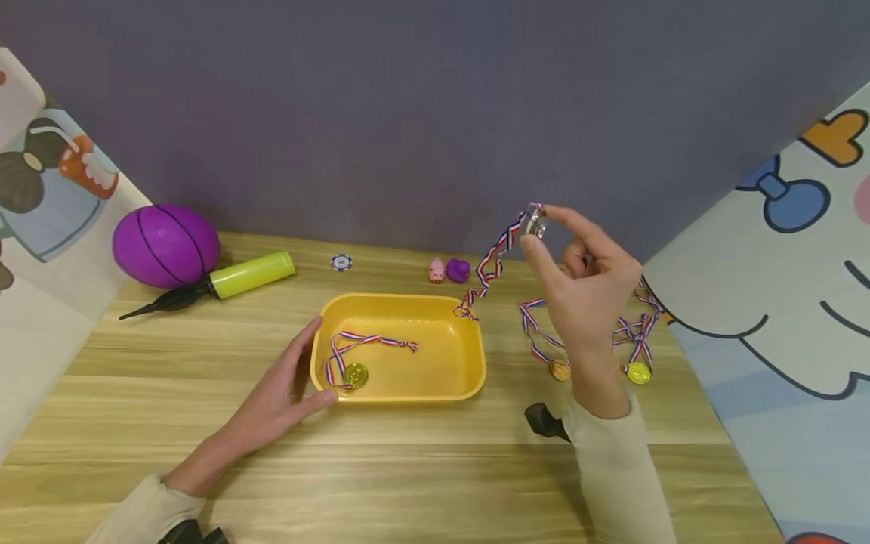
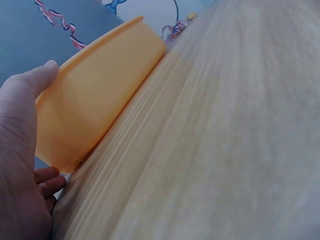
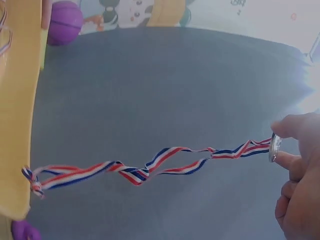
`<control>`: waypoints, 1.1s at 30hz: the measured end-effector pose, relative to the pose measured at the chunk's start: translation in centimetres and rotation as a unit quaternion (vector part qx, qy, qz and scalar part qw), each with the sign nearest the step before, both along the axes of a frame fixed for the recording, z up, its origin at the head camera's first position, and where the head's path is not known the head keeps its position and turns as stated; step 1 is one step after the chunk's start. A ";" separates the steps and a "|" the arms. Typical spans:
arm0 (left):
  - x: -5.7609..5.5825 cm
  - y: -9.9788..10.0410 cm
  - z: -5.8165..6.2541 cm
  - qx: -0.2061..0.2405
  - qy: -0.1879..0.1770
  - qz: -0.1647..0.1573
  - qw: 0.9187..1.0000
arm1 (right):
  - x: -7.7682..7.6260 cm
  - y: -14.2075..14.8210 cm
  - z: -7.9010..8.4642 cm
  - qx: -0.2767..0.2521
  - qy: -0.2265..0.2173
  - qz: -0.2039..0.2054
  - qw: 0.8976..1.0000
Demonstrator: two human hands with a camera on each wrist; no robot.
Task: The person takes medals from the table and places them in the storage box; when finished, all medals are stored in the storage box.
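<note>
My right hand (image 1: 590, 291) pinches a silver medal (image 1: 538, 223) by its edges between thumb and index finger, raised above the table. Its red, white and blue ribbon (image 3: 132, 170) hangs down, the knotted end at the far right corner of a yellow plastic tub (image 1: 435, 389). At the tub's left end, my left hand (image 1: 280, 389) holds it, thumb at the front rim and fingers along the side. Inside the tub lies a gold medal (image 1: 356, 375) with its ribbon spread out. Right of the tub, a bronze-coloured medal (image 1: 560, 371) and another gold medal (image 1: 638, 373) lie on the table.
At the back left sit a purple ball (image 1: 166, 245) and a yellow-green hand pump (image 1: 251, 275). Behind the tub are a poker chip (image 1: 341, 263), a pink pig figure (image 1: 436, 270) and a purple duck (image 1: 458, 270). A grey panel (image 1: 381, 136) rises behind the table.
</note>
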State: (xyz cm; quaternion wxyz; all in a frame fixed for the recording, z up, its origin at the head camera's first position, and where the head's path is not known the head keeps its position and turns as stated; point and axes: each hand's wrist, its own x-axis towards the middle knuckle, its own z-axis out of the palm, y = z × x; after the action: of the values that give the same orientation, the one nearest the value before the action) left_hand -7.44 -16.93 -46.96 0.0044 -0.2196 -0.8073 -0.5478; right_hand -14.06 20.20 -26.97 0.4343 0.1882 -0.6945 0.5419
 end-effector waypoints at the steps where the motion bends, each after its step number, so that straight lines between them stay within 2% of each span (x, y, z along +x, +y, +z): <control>1: 0.0 0.0 0.0 -0.001 0.000 0.000 1.000 | 0.1 -0.3 -0.1 0.004 -0.001 0.006 1.000; 7: 0.0 0.0 -0.1 0.004 -0.002 -0.003 1.000 | 0.4 -1.6 -1.7 0.042 -0.019 0.033 0.998; 16: 0.2 -0.1 -0.1 -0.006 -0.005 0.006 1.000 | 0.5 -3.4 -4.2 0.101 -0.037 0.048 0.993; 26: 0.0 0.0 0.0 0.002 -0.007 -0.002 1.000 | 1.3 -4.6 -7.1 0.169 -0.076 0.077 0.980; 33: 0.0 0.0 0.1 0.000 -0.004 -0.002 1.000 | 1.8 -5.5 -9.3 0.220 -0.096 0.080 0.967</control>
State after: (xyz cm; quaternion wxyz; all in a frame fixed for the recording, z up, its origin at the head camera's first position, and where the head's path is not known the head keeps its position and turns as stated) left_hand -7.43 -16.96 -46.83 0.0003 -0.2188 -0.8066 -0.5491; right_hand -12.25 14.67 -36.31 0.2689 0.2814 -0.8178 0.4239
